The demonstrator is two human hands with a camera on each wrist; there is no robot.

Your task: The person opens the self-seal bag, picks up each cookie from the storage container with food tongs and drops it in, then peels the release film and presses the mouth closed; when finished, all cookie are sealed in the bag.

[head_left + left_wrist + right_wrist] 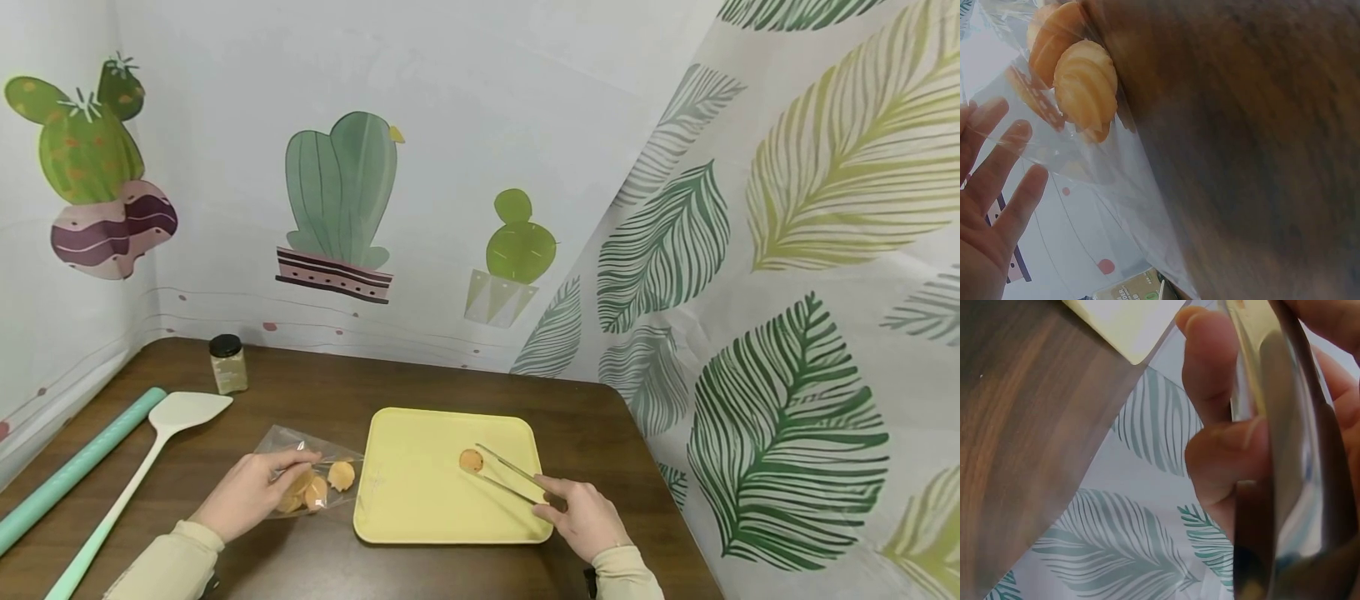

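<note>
Brown table (307, 392); right hand (587, 517) grips tongs (1300, 456) (cookie (471, 460) between).

Table (315, 387) before me: dark brown wood. On it I note: jar (229, 372), left, back edge; green rod (81, 464) and spatula (183, 413), lower left; clear bag (288, 438), lower left of centre; yellow tray (412, 471), lower centre.

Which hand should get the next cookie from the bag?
Right hand, I think: it holds the tongs, whose tips are at a cookie. The left hand is at the clear bag, perhaps steadying it.
</note>
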